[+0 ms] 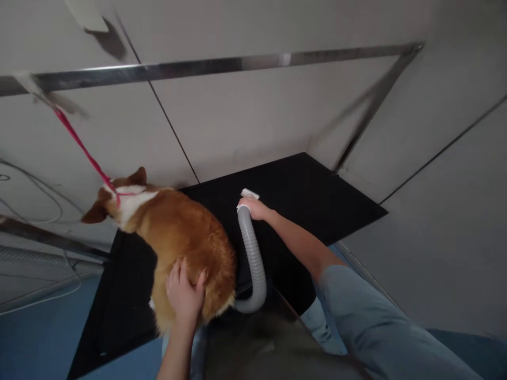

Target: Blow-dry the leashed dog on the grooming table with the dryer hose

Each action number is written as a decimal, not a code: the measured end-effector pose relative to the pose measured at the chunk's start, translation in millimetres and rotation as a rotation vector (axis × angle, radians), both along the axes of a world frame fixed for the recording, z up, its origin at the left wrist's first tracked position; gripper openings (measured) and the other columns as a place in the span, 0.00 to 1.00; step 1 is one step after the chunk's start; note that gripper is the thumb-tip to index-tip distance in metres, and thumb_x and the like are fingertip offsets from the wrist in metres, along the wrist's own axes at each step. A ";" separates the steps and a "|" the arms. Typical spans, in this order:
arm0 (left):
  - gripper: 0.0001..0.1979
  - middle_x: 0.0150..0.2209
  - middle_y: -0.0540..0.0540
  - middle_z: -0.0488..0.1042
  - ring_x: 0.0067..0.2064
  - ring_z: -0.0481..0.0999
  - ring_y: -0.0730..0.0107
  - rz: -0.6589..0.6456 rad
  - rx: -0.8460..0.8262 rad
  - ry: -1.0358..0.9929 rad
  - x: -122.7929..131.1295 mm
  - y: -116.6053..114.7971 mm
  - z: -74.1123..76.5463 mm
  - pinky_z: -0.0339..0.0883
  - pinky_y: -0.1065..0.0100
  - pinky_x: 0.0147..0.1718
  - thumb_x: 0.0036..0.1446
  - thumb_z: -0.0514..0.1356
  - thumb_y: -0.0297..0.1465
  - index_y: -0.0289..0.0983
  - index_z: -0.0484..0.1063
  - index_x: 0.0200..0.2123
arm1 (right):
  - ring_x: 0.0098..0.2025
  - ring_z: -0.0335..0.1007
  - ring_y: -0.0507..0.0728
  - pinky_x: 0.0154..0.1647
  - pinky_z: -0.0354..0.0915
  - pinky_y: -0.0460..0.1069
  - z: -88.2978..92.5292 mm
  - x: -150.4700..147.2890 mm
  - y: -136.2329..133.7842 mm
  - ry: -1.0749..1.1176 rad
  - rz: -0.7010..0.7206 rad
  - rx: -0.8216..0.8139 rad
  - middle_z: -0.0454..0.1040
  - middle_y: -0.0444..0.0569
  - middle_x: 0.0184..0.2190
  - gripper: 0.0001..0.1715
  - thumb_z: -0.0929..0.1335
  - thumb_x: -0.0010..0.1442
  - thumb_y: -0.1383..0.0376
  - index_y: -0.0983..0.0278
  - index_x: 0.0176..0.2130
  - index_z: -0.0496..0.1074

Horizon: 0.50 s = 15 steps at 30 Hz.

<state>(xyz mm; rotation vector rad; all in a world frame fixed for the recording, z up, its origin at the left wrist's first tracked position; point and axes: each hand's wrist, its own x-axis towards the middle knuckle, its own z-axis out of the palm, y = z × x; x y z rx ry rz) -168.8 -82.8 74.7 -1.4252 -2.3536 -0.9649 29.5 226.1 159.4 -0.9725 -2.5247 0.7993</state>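
An orange and white dog [178,232] stands on a black table [312,200], facing away to the left. A pink leash [85,150] runs from its neck up to a metal bar. My left hand [184,295] lies flat on the dog's rump with fingers spread. My right hand [255,208] is closed round the end of a grey ribbed hose [255,264], whose white nozzle [249,193] points at the table top to the right of the dog. The hose curves down and back under the dog's hind end.
A horizontal metal bar [198,67] and a slanted metal strut [372,105] frame the table against pale wall panels. Thin cables [39,211] hang on the wall at left. Blue floor [35,338] shows at lower left.
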 end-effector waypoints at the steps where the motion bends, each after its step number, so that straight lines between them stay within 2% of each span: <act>1: 0.38 0.68 0.29 0.67 0.68 0.67 0.34 0.000 0.013 0.009 -1.1 -2.9 -1.9 0.61 0.34 0.66 0.64 0.57 0.46 0.37 0.59 0.73 | 0.58 0.74 0.58 0.63 0.70 0.57 -1.4 -9.5 1.9 0.011 0.039 -0.001 0.78 0.51 0.55 0.15 0.72 0.66 0.62 0.67 0.50 0.76; 3: 0.41 0.71 0.36 0.64 0.69 0.66 0.33 0.000 0.054 0.017 -4.7 -9.7 -6.0 0.61 0.31 0.65 0.64 0.58 0.44 0.49 0.49 0.77 | 0.56 0.75 0.59 0.60 0.73 0.60 -3.9 -25.5 10.8 0.013 0.066 -0.007 0.76 0.52 0.56 0.19 0.71 0.68 0.57 0.66 0.53 0.75; 5: 0.44 0.74 0.47 0.59 0.69 0.66 0.32 -0.006 0.099 0.002 -9.5 -17.3 -11.1 0.63 0.29 0.64 0.62 0.59 0.43 0.62 0.42 0.77 | 0.55 0.76 0.60 0.57 0.75 0.60 -3.5 -33.7 29.1 -0.008 0.024 -0.020 0.76 0.53 0.56 0.21 0.70 0.69 0.55 0.66 0.55 0.74; 8: 0.46 0.75 0.65 0.53 0.69 0.66 0.33 0.011 0.148 -0.037 -16.1 -26.9 -20.4 0.66 0.27 0.62 0.58 0.60 0.43 0.76 0.40 0.73 | 0.54 0.76 0.60 0.56 0.75 0.59 6.5 -28.0 71.0 -0.068 -0.111 -0.031 0.75 0.52 0.55 0.22 0.70 0.69 0.55 0.66 0.55 0.73; 10: 0.46 0.74 0.71 0.51 0.68 0.66 0.33 0.043 0.186 -0.058 -19.3 -30.9 -26.0 0.66 0.26 0.61 0.56 0.61 0.44 0.79 0.42 0.71 | 0.53 0.76 0.60 0.55 0.76 0.60 18.2 -13.4 101.6 -0.127 -0.223 -0.037 0.76 0.52 0.54 0.21 0.71 0.68 0.56 0.65 0.55 0.73; 12: 0.46 0.74 0.72 0.49 0.69 0.65 0.32 0.062 0.214 -0.086 -21.9 -33.3 -29.2 0.66 0.26 0.61 0.55 0.61 0.43 0.79 0.42 0.71 | 0.54 0.76 0.60 0.55 0.75 0.60 29.7 7.5 127.1 -0.211 -0.335 -0.041 0.76 0.52 0.54 0.20 0.72 0.68 0.56 0.64 0.55 0.74; 15: 0.47 0.74 0.74 0.49 0.69 0.63 0.31 0.059 0.217 -0.136 -25.6 -35.7 -30.1 0.66 0.26 0.61 0.53 0.61 0.43 0.79 0.44 0.70 | 0.56 0.75 0.62 0.59 0.73 0.63 38.1 42.1 142.7 -0.307 -0.538 -0.045 0.76 0.54 0.55 0.21 0.72 0.67 0.57 0.65 0.55 0.73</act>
